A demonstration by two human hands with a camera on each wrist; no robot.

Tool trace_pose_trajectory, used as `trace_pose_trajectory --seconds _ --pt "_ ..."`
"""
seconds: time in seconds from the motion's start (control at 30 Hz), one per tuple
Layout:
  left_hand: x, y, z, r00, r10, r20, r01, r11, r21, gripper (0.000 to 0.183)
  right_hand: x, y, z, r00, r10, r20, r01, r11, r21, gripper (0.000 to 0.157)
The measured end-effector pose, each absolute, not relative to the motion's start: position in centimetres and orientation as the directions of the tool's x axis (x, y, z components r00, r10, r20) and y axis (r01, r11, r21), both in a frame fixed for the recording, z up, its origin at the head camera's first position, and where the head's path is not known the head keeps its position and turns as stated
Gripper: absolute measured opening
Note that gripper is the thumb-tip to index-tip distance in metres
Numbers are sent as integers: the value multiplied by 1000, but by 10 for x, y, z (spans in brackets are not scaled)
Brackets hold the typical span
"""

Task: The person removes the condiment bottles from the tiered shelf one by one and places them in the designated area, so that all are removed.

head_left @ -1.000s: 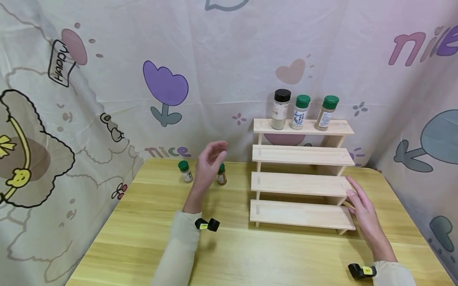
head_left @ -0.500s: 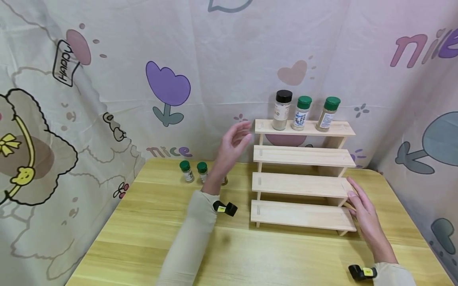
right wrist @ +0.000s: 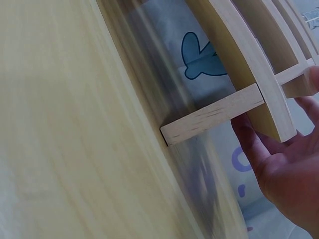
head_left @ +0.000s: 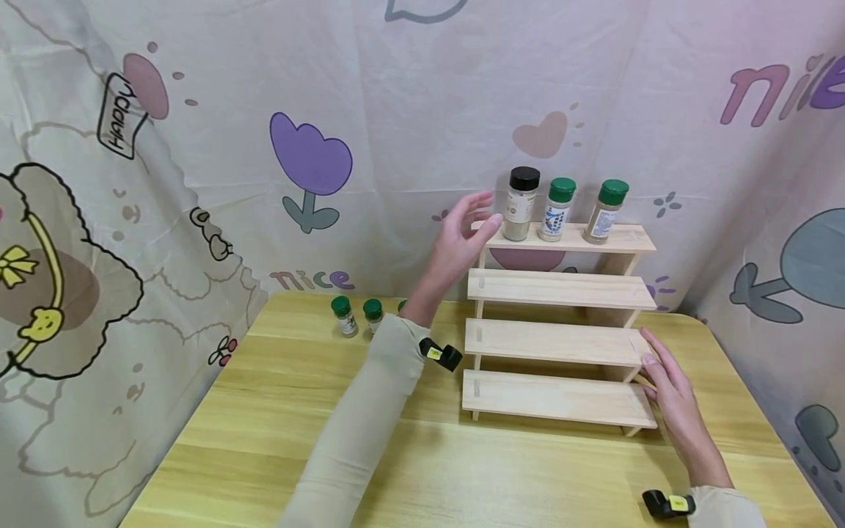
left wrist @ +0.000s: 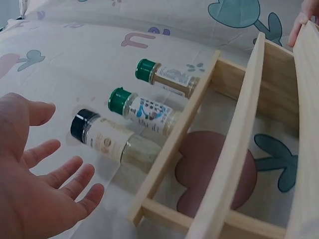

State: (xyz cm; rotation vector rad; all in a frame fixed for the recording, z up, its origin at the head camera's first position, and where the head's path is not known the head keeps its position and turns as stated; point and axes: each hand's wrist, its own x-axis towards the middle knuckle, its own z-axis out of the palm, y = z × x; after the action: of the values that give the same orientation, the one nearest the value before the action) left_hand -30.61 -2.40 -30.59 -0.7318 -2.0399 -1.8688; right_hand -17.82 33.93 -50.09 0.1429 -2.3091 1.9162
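My left hand [head_left: 457, 242] is raised at the left end of the top step of a four-step wooden display rack [head_left: 557, 341]. Its fingers are spread and loosely bent, holding nothing. Just right of it stands a black-capped spice jar [head_left: 519, 209]; in the left wrist view a gap shows between fingers and jar [left wrist: 107, 139]. Two green-capped spice jars [head_left: 554, 213] [head_left: 603, 214] share that step. My right hand [head_left: 675, 396] grips the rack's right end at the lower steps, with fingers around the bottom board's end [right wrist: 276, 112] in the right wrist view.
Green-capped spice jars [head_left: 345, 319] [head_left: 373, 315] stand at the back left of the wooden table [head_left: 264, 425]; another is mostly hidden behind my left forearm. A printed cloth [head_left: 422, 110] hangs behind and at both sides. Cameras are strapped to both wrists.
My left hand has moved right and up, from above the small jars at the back left to beside the black-capped spice jar. The right hand stays at the rack.
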Motion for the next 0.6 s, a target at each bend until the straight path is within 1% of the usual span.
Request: trace_pose_trajectory --seconds 0.33,0.6 --pt "-323 2 -282 -864 154 479 492 59 869 49 -178 340 -498 -987 23 161 -156 158 -975 55" --pt "-340 13 -278 -890 166 426 445 100 890 52 -177 339 -499 -987 12 157 -152 191 -970 55"
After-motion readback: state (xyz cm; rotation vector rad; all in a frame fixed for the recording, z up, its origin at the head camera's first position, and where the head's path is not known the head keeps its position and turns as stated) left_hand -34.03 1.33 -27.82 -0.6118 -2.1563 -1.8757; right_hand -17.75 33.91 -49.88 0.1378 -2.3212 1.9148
